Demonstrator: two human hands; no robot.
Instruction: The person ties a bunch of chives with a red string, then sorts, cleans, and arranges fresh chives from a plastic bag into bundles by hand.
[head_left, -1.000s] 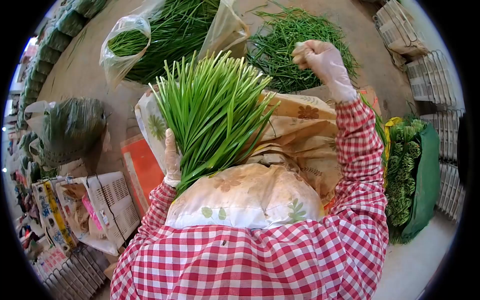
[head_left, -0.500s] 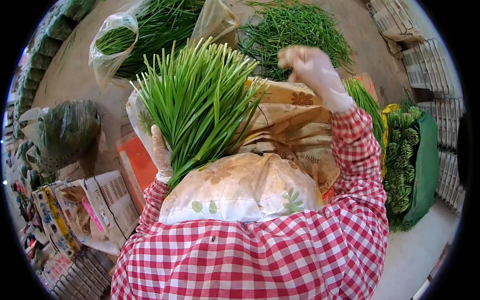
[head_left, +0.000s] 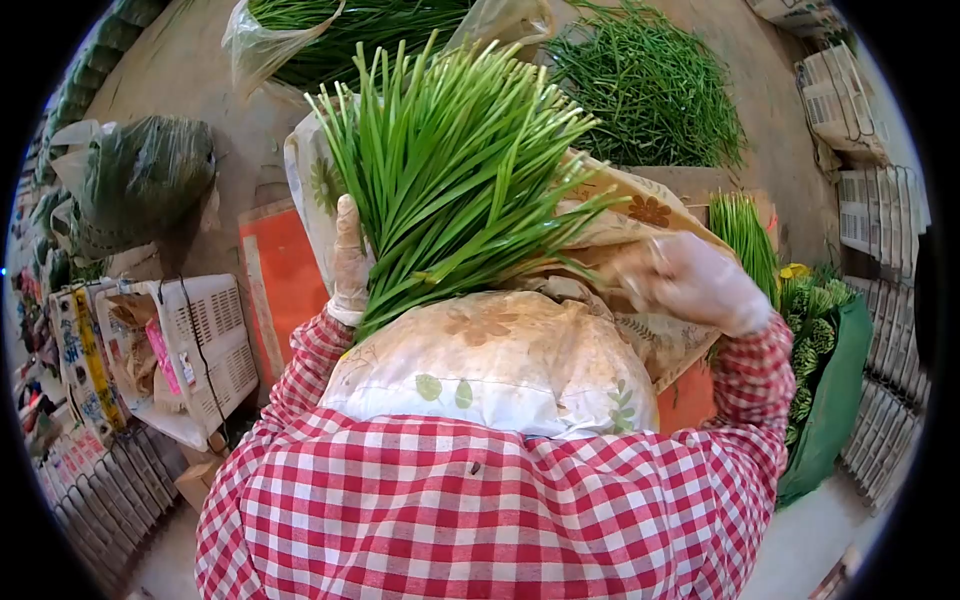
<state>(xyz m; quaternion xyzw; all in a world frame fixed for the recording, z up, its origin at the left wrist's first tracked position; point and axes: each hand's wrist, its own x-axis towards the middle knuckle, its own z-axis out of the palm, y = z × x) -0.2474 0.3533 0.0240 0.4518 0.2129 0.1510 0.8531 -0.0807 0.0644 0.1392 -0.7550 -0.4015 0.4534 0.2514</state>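
Note:
A large bunch of long green stalks [head_left: 450, 160] with pale cut ends fans out over my lap. My left hand [head_left: 349, 262], in a thin whitish glove, grips it at the lower left, with one finger upright beside the stalks. To the right of the bunch, my right hand [head_left: 690, 283] is gloved too and blurred by motion, so its fingers are unclear. It hovers over a stained, flower-patterned apron [head_left: 490, 350]. Just beyond the right hand stands a smaller upright bundle of green stalks [head_left: 742, 240].
Loose green stalks [head_left: 650, 90] lie heaped on the floor ahead, beside an open plastic bag [head_left: 275, 45] of greens. A filled bag [head_left: 150, 175] and white crates [head_left: 205, 350] stand left. Tied bundles in green wrapping [head_left: 830, 390] and more crates [head_left: 840, 100] are at right.
My right hand has come down from above the loose heap to the right side of the apron. My left hand still holds the bunch. The view has shifted, too.

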